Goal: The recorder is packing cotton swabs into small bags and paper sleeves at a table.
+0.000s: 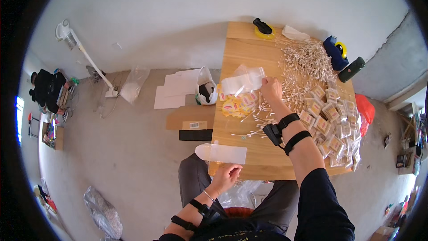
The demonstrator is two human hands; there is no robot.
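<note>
My right hand (272,90) reaches over the wooden table (254,53), fingers closed at the right edge of a stack of clear plastic bags (243,81). Just below that stack lies a pile of small yellow-and-white printed cards (238,105). My left hand (226,177) is curled closed at the table's near left edge; whatever its fingers hold, if anything, is hidden. Right above it, a single flat clear-white bag (223,153) lies with its rounded end over the edge. Loose cotton swabs (307,58) are heaped at the far right and scattered down the middle.
Many filled packets of swabs (327,120) are piled on the right side. Along the back are a black-and-yellow tape roll (264,30), a blue tape dispenser (334,53) and a dark green cylinder (352,69). A cardboard box (189,117) and white bag (206,85) stand left of the table.
</note>
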